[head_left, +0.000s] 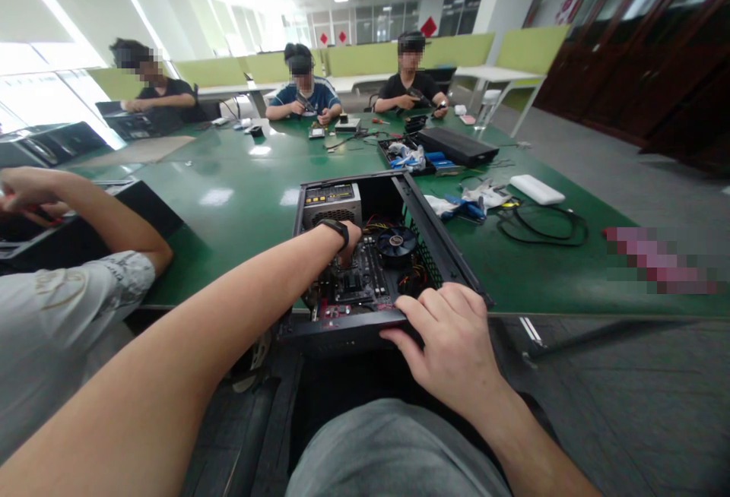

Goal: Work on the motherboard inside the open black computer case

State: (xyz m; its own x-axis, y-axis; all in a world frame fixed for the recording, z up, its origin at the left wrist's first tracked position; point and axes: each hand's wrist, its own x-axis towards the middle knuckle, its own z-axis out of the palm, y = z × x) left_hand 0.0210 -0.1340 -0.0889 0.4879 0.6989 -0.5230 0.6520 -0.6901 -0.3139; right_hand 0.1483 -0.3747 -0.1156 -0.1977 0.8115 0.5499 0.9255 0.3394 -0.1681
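In front of me a black computer case lies on its side with its top open, its near edge overhanging the table. Inside it are a power supply at the far left, a motherboard and a round black cooling fan. My left hand reaches down into the case beside the power supply, over the motherboard; its fingers are mostly hidden, and what they touch cannot be made out. With thumb below and fingers over the top, my right hand is closed around the near right rim of the case.
On the green table, gloves, a white box, a black cable and another opened unit lie to the right. A co-worker's arm works at a dark case on the left. Several people sit opposite.
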